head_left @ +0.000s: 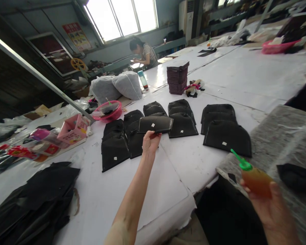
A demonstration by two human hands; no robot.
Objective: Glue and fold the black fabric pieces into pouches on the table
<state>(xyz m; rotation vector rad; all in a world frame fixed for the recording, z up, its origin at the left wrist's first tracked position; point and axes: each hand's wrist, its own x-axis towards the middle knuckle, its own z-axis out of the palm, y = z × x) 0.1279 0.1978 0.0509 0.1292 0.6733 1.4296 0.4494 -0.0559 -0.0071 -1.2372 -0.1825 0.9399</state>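
My left hand (151, 142) pinches the near edge of a black fabric piece (160, 124) with a small white tag, tilted up over the middle of the table. Overlapping rows of similar black pieces (114, 149) lie to its left, behind it and to its right. In my right hand (267, 204), at the lower right, is a squeeze bottle (257, 182) with amber contents and a green nozzle cap. The nozzle points up and left, near the rightmost row of black pieces (226, 136) and apart from it.
A pile of black fabric (33, 204) lies at the left. Behind it stand a pink box (73, 129) and a pink basin (109, 117). A stack of dark maroon pieces (177, 78) stands farther back. Grey material (283, 136) covers the right side. Another person (145, 54) works near the window.
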